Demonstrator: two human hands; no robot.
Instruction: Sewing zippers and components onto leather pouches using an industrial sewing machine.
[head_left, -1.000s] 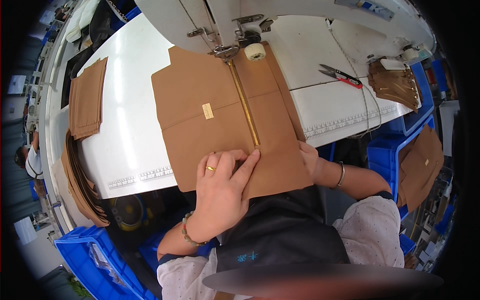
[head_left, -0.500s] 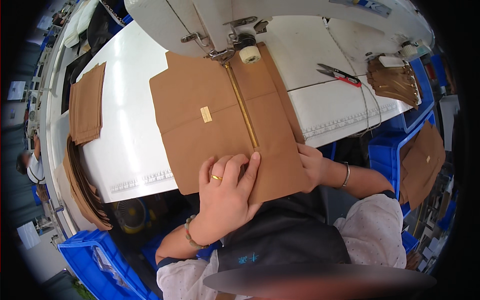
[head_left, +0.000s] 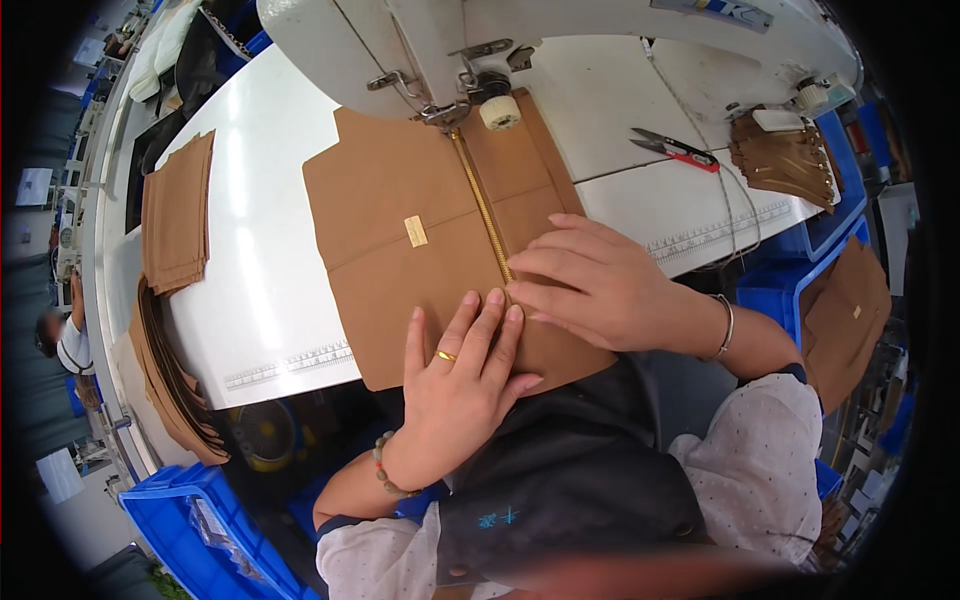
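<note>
A brown fabric panel (head_left: 390, 290) lies flat under the head of a white sewing machine (head_left: 390, 50). Down its length runs a gold-toothed zipper (head_left: 481, 200), and a small tan label (head_left: 416, 231) sits left of it. My left hand (head_left: 462, 355) rests on the panel's near part, fingers spread and stretched out, fingertips just below the zipper's near end. Over the panel's right side reaches my right hand (head_left: 595, 285), its fingers extended and its fingertips at the zipper's lower end. Neither hand grasps anything; the cloth beneath them is partly covered.
Red-and-black thread snips (head_left: 676, 150) lie on the white table (head_left: 270, 200) at right, near a bundle of zippers (head_left: 785, 160). Brown fabric pieces (head_left: 178, 215) are stacked at left. Blue bins (head_left: 190, 500) stand at both sides. Another person (head_left: 72, 335) sits far left.
My right hand has left the panel's right edge and come up over it to the zipper's near end. My left hand's fingers have straightened and spread flat.
</note>
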